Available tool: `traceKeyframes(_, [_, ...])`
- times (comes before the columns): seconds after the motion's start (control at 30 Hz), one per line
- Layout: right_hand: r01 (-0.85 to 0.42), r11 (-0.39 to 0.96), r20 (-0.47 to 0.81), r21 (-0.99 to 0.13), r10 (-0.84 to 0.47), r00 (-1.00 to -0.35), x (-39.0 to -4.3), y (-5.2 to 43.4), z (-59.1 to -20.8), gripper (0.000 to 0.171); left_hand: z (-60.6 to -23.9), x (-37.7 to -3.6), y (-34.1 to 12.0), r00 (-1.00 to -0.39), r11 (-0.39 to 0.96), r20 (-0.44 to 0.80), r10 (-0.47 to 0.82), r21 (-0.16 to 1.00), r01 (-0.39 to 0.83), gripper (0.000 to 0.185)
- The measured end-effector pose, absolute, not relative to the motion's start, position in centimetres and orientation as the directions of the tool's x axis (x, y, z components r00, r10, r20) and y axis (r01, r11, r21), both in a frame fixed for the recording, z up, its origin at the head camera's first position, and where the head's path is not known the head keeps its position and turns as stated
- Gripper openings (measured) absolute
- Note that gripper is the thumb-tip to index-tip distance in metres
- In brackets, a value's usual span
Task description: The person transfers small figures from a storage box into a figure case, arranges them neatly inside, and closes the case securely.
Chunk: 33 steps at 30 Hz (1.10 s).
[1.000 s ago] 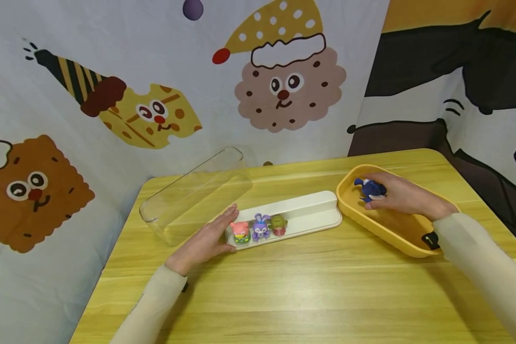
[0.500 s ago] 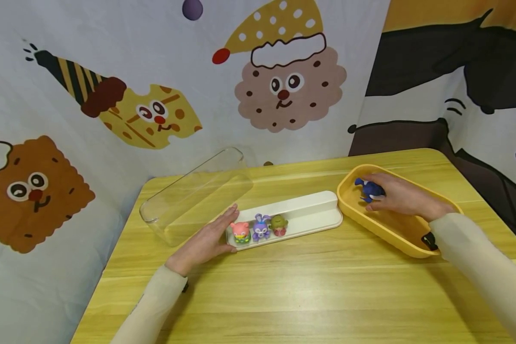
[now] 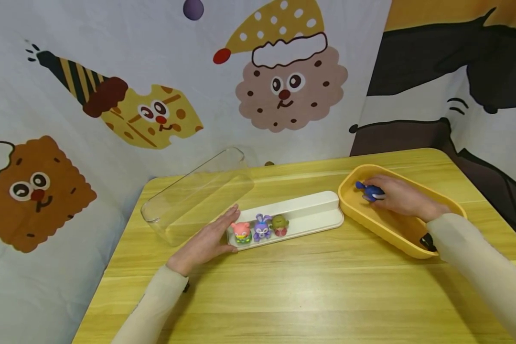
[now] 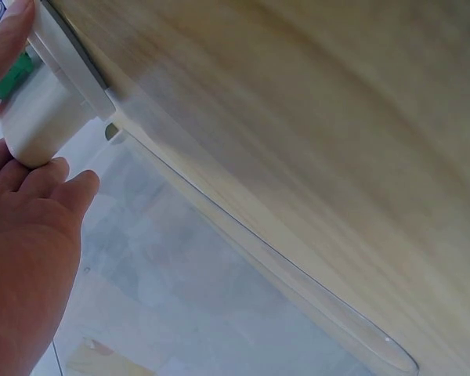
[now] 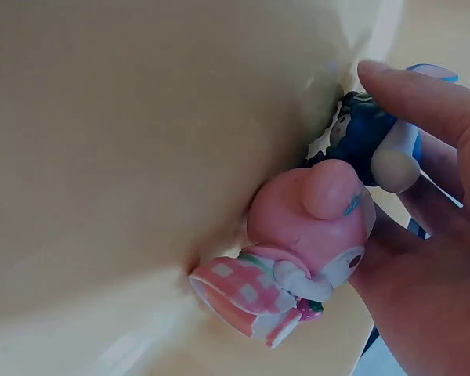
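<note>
My left hand (image 3: 204, 243) spans the left end of a long white tray (image 3: 314, 222), thumb at the front corner and fingers at the back. On that tray stand a pink figurine (image 3: 241, 232), a purple long-eared figurine (image 3: 262, 227) and an olive-green figurine (image 3: 279, 225). Inside a yellow basket (image 3: 389, 234), my right hand (image 3: 400, 193) holds a blue figurine (image 3: 373, 192) between thumb and fingers. The right wrist view shows a pink figurine in a checked dress (image 5: 305, 227) lying close beside the blue one, against the basket's inside; the head view hides it.
A clear plastic cover (image 3: 198, 196) stands behind the white tray, to its left. A black item (image 3: 428, 241) lies at the basket's near right end by the sleeve. The wooden table (image 3: 292, 291) meets a cartoon-printed cloth (image 3: 189, 62) at the back.
The blue figurine has turned and shifted slightly within the right hand's fingers, still inside the basket. My left hand stays at the tray's end.
</note>
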State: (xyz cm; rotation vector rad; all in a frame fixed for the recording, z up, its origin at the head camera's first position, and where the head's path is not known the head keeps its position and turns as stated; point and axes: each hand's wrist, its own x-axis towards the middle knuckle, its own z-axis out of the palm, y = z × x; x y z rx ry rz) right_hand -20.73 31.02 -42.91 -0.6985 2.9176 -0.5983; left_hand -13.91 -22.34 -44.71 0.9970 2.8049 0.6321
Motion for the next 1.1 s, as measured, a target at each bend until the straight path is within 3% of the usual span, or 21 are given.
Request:
traceKeyframes(0.27, [-0.404,0.832,0.011,-0.38,-0.432,-0.902,-20.6,30.9,-42.5,0.037,-44.6,-13.9,-22.2,-0.778,0.695,0.053,0.626,0.413,0.588,0.097])
traceKeyframes(0.67, [-0.396,0.837,0.021,-0.376,-0.42,-0.907,-20.3,31.3,-41.6,0.047,-44.8,-14.0,-22.3,-0.777,0.696,0.055,0.627,0.41,0.59,0.097])
traceKeyframes(1.1, [-0.294,0.803,0.029,-0.518,-0.327,-0.945,-19.2,31.3,-39.0,0.052,-44.6,-14.0,-22.2,-0.777,0.697,0.057,0.626,0.406,0.591,0.096])
